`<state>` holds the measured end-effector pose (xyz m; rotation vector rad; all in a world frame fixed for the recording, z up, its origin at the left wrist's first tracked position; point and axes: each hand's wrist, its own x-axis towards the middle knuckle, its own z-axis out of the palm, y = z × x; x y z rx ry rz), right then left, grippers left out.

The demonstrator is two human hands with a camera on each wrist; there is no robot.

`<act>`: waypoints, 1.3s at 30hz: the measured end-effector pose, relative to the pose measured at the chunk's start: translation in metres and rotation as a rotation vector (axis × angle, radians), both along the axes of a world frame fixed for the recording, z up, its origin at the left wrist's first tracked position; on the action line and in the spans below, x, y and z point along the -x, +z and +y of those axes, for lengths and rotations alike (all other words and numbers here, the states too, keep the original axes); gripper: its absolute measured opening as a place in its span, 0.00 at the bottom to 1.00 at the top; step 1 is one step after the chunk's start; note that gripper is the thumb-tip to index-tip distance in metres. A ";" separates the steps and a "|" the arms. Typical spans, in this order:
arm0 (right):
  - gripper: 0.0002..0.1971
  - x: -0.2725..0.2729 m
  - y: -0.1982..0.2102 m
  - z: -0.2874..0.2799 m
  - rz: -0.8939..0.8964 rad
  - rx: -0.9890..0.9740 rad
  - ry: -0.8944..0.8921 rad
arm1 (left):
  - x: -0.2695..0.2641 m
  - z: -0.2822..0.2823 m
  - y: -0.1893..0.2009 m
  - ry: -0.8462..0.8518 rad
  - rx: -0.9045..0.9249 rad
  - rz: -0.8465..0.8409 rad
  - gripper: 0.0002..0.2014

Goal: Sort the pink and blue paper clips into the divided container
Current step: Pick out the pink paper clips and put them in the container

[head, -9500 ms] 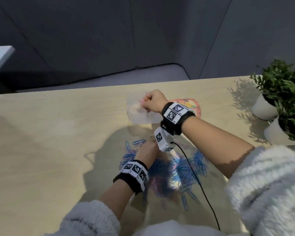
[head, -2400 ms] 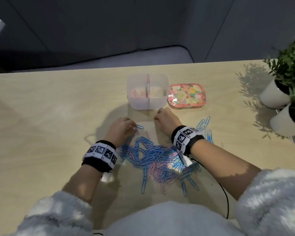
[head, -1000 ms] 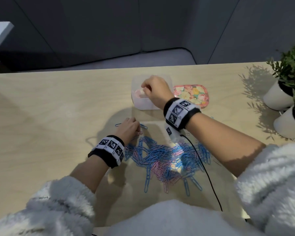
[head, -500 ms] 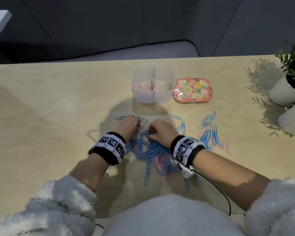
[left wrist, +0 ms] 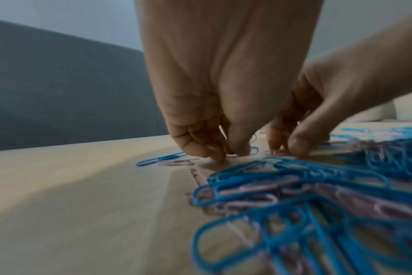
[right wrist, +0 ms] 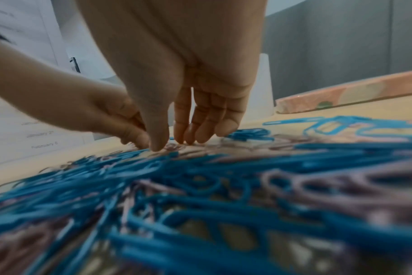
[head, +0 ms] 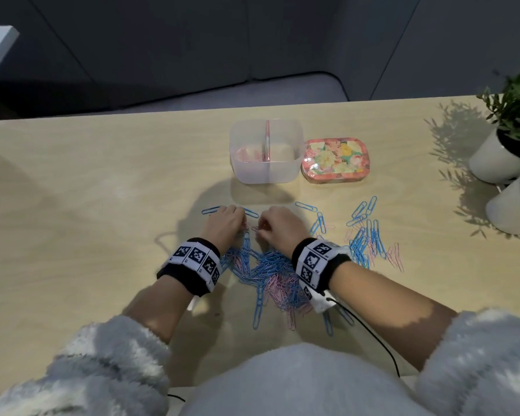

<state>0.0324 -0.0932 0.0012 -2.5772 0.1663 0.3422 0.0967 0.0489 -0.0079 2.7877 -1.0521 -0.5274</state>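
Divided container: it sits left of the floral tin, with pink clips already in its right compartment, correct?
Not quite. In the head view the divided container does sit left of the floral tin, but the pink clips lie in its left compartment; the right compartment shows none.

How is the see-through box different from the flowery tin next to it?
The box is clear plastic, while the tin has a colourful flower pattern. The box is open, with a divider and pink clips in its left half; the tin's top is closed. The box stands taller; the tin is flatter. Both have rounded corners and sit on the table.
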 end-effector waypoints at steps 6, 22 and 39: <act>0.06 0.003 -0.004 -0.004 0.070 -0.039 0.002 | -0.027 -0.014 0.042 0.132 0.378 -0.035 0.04; 0.06 0.010 0.002 -0.018 0.059 -0.018 0.084 | -0.079 -0.047 0.070 0.200 0.463 -0.165 0.13; 0.11 -0.082 0.070 -0.002 -0.457 -0.079 -0.015 | 0.024 0.071 0.011 0.597 0.303 0.076 0.07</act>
